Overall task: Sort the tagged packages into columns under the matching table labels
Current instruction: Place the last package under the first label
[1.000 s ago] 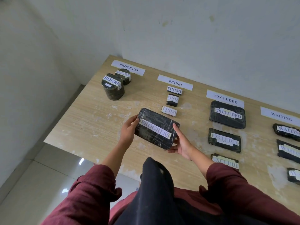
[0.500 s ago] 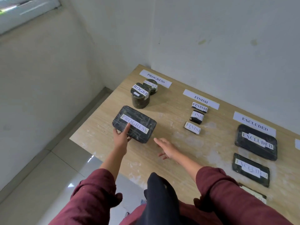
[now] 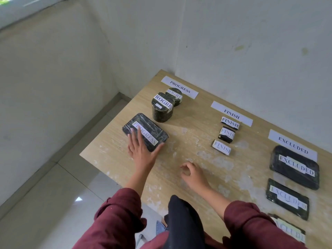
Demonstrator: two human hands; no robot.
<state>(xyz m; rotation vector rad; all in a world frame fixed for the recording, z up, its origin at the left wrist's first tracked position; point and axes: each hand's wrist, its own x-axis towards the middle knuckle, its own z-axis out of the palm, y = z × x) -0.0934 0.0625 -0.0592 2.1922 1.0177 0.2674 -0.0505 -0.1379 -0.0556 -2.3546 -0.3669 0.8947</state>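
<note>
Below the PROGRESS table label point(image 3: 179, 87), a flat black package tagged PROGRESS point(image 3: 145, 130) lies on the wooden table point(image 3: 194, 123) near its left edge, just in front of two black cylinders with the same tag point(image 3: 162, 109) point(image 3: 175, 95). My left hand point(image 3: 142, 150) rests on the flat package's near corner, fingers spread over its top and thumb against its near side. Holding nothing, my right hand point(image 3: 194, 174) hovers over the table's middle with its fingers loosely curled.
Three small packages point(image 3: 226, 134) line up under the FINISH label point(image 3: 231, 113). Three flat ones point(image 3: 295, 167) sit in a column under the EXCLUDED label point(image 3: 292, 144) at the right. Walls close off the back and left. Tiled floor lies beyond the table's left edge.
The flat PROGRESS package went from both hands, in front of me, left to the table below the cylinders. My right hand let go and drew back; my view turned left.
</note>
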